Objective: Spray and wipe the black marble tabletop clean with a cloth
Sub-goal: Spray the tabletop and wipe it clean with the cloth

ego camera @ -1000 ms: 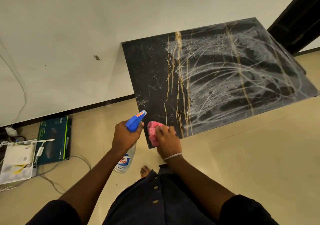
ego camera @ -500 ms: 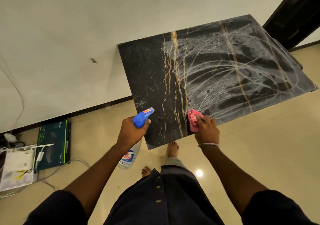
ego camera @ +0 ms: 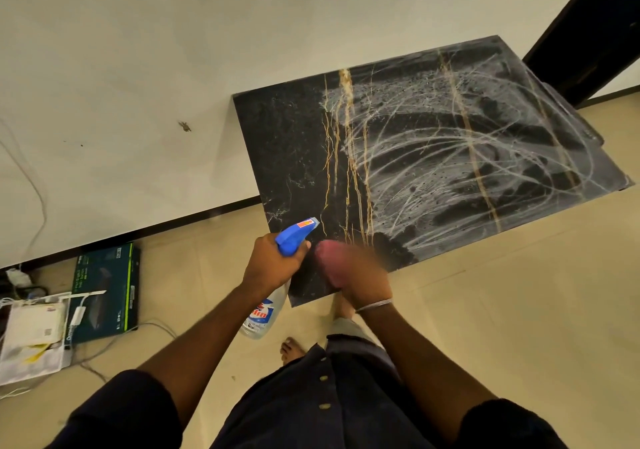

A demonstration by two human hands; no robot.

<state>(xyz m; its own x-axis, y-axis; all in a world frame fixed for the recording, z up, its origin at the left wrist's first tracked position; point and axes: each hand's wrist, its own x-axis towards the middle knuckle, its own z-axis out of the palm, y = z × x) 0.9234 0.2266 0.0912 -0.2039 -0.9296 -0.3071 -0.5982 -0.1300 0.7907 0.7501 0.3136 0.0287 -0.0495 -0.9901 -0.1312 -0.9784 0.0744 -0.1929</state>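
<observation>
While the right hand (ego camera: 362, 277) holds the pink cloth (ego camera: 329, 261) on the tabletop (ego camera: 291, 143), overlapping strokes should lift the white streaks (ego camera: 450, 157); the left hand (ego camera: 273, 265) grips the spray bottle (ego camera: 294, 239).

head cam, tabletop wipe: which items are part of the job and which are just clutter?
In the job:
black marble tabletop, streaked white on its right part
spray bottle, gripped by the left hand
pink cloth, held by the right hand, motion-blurred

Lying about:
dark green box on the floor
white pile of papers and cables beside it
</observation>
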